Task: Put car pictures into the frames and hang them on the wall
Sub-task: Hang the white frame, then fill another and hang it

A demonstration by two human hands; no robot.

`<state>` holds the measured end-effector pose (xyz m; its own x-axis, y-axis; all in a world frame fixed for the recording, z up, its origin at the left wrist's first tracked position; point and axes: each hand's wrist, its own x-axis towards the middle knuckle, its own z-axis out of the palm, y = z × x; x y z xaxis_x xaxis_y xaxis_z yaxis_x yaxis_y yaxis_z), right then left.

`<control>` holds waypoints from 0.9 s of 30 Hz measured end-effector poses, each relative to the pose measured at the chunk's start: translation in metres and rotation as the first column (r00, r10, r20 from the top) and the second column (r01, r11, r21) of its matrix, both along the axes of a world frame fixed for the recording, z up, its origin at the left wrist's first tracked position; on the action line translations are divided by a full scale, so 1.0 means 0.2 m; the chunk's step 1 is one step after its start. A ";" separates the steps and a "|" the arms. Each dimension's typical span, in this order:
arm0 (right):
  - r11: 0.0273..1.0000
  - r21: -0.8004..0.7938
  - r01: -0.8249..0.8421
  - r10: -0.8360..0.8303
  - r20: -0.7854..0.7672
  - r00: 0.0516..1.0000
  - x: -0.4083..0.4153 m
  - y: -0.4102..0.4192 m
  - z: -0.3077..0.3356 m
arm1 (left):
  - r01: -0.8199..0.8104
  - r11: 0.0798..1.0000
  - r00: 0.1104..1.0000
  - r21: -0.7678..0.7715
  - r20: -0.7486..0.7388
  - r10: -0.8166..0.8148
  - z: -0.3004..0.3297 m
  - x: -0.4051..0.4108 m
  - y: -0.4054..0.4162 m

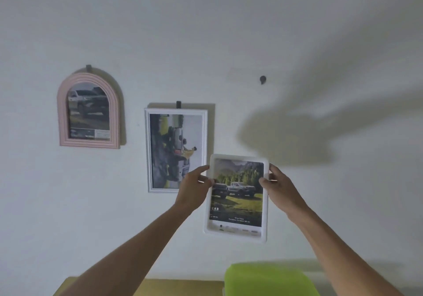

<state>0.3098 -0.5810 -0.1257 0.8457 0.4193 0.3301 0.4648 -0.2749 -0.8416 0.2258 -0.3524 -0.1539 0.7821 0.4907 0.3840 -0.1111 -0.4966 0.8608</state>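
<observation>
I hold a white rounded frame (237, 233) upright in front of the wall; it contains a picture of two trucks on grass before trees. My left hand (194, 188) grips its left edge near the top, my right hand (282, 189) its right edge. A pink arched frame (63, 112) with a car picture hangs on a hook at the left. A white rectangular frame (147, 149) with a car picture turned sideways hangs in the middle, partly behind my left hand. A bare dark hook (263, 79) sticks out of the wall above and to the right of the held frame.
A bright green object (267, 279) sits below the held frame at the bottom edge. A yellowish wooden surface (178, 287) runs beneath it against the wall. Shadows of my arms fall across the white wall at the right.
</observation>
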 end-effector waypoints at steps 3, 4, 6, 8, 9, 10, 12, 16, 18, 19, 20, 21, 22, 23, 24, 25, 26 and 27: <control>1.000 -0.018 -0.004 0.005 0.047 0.999 0.10 -0.01 0.16 | 0.006 0.999 0.999 0.049 0.052 -0.008 0.17 0.11 0.02; 1.000 0.028 0.013 -0.015 0.055 0.998 0.14 -0.01 0.20 | 0.009 0.997 0.998 0.078 0.066 -0.014 0.23 0.14 0.02; 0.989 0.139 0.057 -0.065 0.057 0.996 0.21 -0.01 0.28 | 0.004 0.990 0.995 0.138 0.098 -0.017 0.34 0.20 0.02; 0.977 0.194 0.087 -0.101 0.063 0.993 0.27 -0.01 0.37 | -0.016 0.978 0.991 0.210 0.136 -0.013 0.44 0.26 0.01; 0.974 0.206 0.095 -0.111 0.066 0.992 0.30 -0.01 0.41 | -0.026 0.970 0.989 0.243 0.150 -0.011 0.49 0.29 0.00; 0.972 0.213 0.100 -0.117 0.073 0.990 0.34 -0.02 0.44 | -0.031 0.962 0.987 0.272 0.162 -0.014 0.54 0.31 -0.01; 0.971 0.216 0.106 -0.132 0.109 0.985 0.40 -0.03 0.53 | -0.038 0.946 0.984 0.322 0.178 -0.021 0.62 0.37 -0.03; 0.970 0.222 0.102 -0.150 0.211 0.966 0.54 -0.05 0.71 | -0.065 0.932 0.979 0.356 0.202 -0.009 0.78 0.49 -0.09; 0.966 0.235 0.108 -0.171 0.268 0.948 0.60 -0.06 0.78 | -0.076 0.916 0.977 0.393 0.214 -0.011 0.87 0.55 -0.12; 0.964 0.243 0.109 -0.179 0.292 0.939 0.63 -0.07 0.81 | -0.094 0.904 0.975 0.416 0.222 -0.001 0.91 0.58 -0.12; 0.962 0.250 0.113 -0.189 0.306 0.933 0.66 -0.08 0.84 | -0.111 0.895 0.974 0.433 0.228 0.010 0.95 0.60 -0.14; 0.960 0.256 0.117 -0.198 0.317 0.928 0.69 -0.08 0.85 | -0.121 0.891 0.973 0.438 0.228 0.021 0.98 0.62 -0.15; 0.960 0.255 0.119 -0.202 0.329 0.922 0.72 -0.08 0.87 | -0.127 0.893 0.974 0.431 0.226 0.030 1.00 0.64 -0.16; 0.961 0.248 0.119 -0.201 0.340 0.919 0.74 -0.08 0.87 | -0.131 0.898 0.974 0.421 0.222 0.038 1.02 0.67 -0.17; 0.963 0.241 0.119 -0.200 0.346 0.917 0.77 -0.08 0.88 | -0.133 0.900 0.975 0.415 0.217 0.044 1.02 0.69 -0.18; 0.965 0.234 0.118 -0.197 0.349 0.916 0.80 -0.08 0.88 | -0.135 0.901 0.977 0.413 0.209 0.051 1.03 0.71 -0.18; 0.967 0.226 0.116 -0.193 0.355 0.915 0.82 -0.07 0.88 | -0.143 0.897 0.978 0.419 0.201 0.062 1.03 0.73 -0.18; 0.969 0.219 0.112 -0.188 0.365 0.912 0.83 -0.06 0.88 | -0.159 0.887 0.978 0.434 0.193 0.081 1.03 0.74 -0.18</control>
<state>0.4767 -0.5936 0.0494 0.6879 0.1949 0.6991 0.7253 -0.2203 -0.6522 0.3745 -0.3879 0.0518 0.6342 0.3241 0.7020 -0.1466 -0.8410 0.5207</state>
